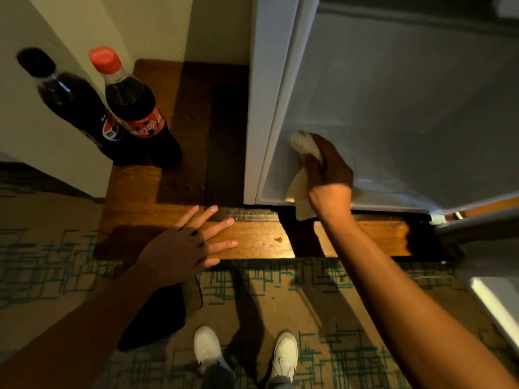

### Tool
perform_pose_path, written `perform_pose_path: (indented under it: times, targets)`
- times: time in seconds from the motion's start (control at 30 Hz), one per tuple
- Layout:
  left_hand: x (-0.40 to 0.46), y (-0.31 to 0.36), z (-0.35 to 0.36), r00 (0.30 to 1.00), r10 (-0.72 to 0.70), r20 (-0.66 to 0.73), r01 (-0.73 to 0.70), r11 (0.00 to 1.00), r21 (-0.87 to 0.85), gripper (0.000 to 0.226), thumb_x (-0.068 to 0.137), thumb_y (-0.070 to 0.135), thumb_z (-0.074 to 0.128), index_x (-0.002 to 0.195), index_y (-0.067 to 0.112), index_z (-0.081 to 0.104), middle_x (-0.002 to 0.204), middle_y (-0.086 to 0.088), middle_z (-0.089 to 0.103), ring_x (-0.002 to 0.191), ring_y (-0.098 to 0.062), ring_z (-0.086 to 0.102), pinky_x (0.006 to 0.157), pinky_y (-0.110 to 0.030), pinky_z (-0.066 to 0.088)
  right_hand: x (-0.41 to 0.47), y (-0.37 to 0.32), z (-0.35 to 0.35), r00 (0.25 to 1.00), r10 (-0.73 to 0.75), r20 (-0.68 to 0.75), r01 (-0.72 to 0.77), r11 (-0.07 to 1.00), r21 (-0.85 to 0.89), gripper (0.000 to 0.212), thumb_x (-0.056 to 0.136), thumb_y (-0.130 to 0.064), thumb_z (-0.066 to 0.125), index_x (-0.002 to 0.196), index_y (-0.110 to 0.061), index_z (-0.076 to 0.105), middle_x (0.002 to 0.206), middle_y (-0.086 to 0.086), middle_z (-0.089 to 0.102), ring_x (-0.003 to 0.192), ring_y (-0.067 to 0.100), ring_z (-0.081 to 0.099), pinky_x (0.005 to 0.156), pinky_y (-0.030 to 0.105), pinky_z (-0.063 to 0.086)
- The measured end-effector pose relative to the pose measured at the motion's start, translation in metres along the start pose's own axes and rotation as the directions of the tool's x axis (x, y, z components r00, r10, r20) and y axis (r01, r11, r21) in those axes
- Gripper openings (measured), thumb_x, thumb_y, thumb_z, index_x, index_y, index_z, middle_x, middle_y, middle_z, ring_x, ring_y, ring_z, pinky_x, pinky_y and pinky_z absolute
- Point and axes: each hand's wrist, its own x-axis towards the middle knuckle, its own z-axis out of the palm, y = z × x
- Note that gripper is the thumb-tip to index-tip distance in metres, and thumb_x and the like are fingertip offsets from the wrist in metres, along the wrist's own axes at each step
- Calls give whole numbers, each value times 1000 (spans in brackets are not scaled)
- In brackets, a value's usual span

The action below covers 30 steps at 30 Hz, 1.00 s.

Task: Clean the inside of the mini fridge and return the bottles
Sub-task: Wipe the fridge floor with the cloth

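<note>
Gripping a cloth point(304, 144) against the fridge's left inner wall point(286, 153), right hand point(330, 167); left hand point(182, 245) flat, spread.

Bottles point(112, 108) left of fridge point(393, 94)

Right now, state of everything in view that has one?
Mini fridge: door open, nothing visible inside.
Black-capped bottle: capped, upright on the wooden ledge, outside the fridge.
Red-capped bottle: capped, upright beside it.
Cloth: pressed against the fridge's inner left wall.
Right hand: gripping the cloth.
Left hand: open, flat on the ledge.
</note>
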Motion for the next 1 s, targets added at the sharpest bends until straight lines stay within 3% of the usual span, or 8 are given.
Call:
perform_pose_path:
  times: [0.1, 0.2, 0.37, 0.5, 0.63, 0.83, 0.9, 1.0]
  targets:
    - [0, -1, 0, 1000, 11, 2, -11, 1000, 3, 54, 102, 54, 39, 153, 42, 30, 166, -2, 21, 153, -38, 17, 115, -61, 30, 30, -5, 26, 998, -20, -56, 19, 1000, -12, 39, 95, -19, 58, 133, -16, 61, 132, 4, 65, 118, 11, 57, 105, 23, 41]
    - [-1, 0, -4, 999, -7, 52, 7, 1000, 0, 53, 102, 55, 37, 153, 42, 29, 167, -2, 19, 154, -37, 13, 116, -61, 28, 49, -4, 47, 998, -68, 1, 68, 994, -84, 41, 93, -26, 59, 133, -16, 61, 130, 6, 66, 117, 23, 62, 103, 31, 46]
    - [-1, 1, -4, 999, -7, 33, 8, 1000, -20, 53, 102, 52, 40, 152, 40, 31, 166, -3, 21, 153, -37, 15, 117, -60, 26, 45, 15, 71, 958, -225, 177, 280, 866, -414, 47, 93, -39, 48, 127, -13, 65, 130, 10, 66, 124, 35, 58, 103, 47, 44]
    - [-1, 1, -2, 999, -15, 30, 16, 1000, -20, 52, 102, 53, 38, 153, 40, 31, 167, -2, 19, 154, -37, 13, 118, -60, 25, 34, 9, 66, 960, -182, 212, 256, 876, -409, 53, 89, -38, 41, 126, -8, 66, 131, 15, 64, 125, 38, 55, 105, 49, 41]
    - [0, 0, -3, 998, -22, 54, 24, 999, -24, 52, 103, 54, 35, 152, 43, 28, 167, 0, 16, 154, -35, 11, 119, -60, 23, 7, 7, 54, 952, -123, 280, 240, 868, -434, 46, 86, -30, 53, 126, -11, 65, 132, 14, 62, 127, 37, 53, 108, 46, 36]
    - [2, 3, -10, 995, -44, 88, 49, 998, -47, 52, 102, 54, 39, 152, 46, 26, 168, 3, 14, 155, -33, 7, 121, -59, 20, -23, 0, 15, 914, -177, 365, 340, 826, -450, 41, 78, -25, 63, 118, -18, 68, 119, 10, 64, 113, 36, 54, 94, 43, 43]
    - [2, 5, -11, 994, -51, 101, 56, 997, -51, 51, 102, 53, 39, 151, 45, 30, 167, 2, 16, 155, -34, 8, 121, -59, 20, -14, 0, 6, 928, -169, 331, 302, 861, -409, 38, 83, -26, 63, 119, -19, 68, 116, 12, 66, 111, 37, 55, 93, 41, 44]
    - [1, 6, -12, 992, -75, 97, 82, 994, -71, 49, 102, 52, 39, 150, 44, 34, 167, 2, 16, 155, -34, 9, 121, -59, 19, 14, 3, 6, 983, -112, 147, 155, 934, -323, 37, 88, -25, 58, 124, -20, 67, 120, 10, 67, 111, 34, 56, 93, 36, 42]
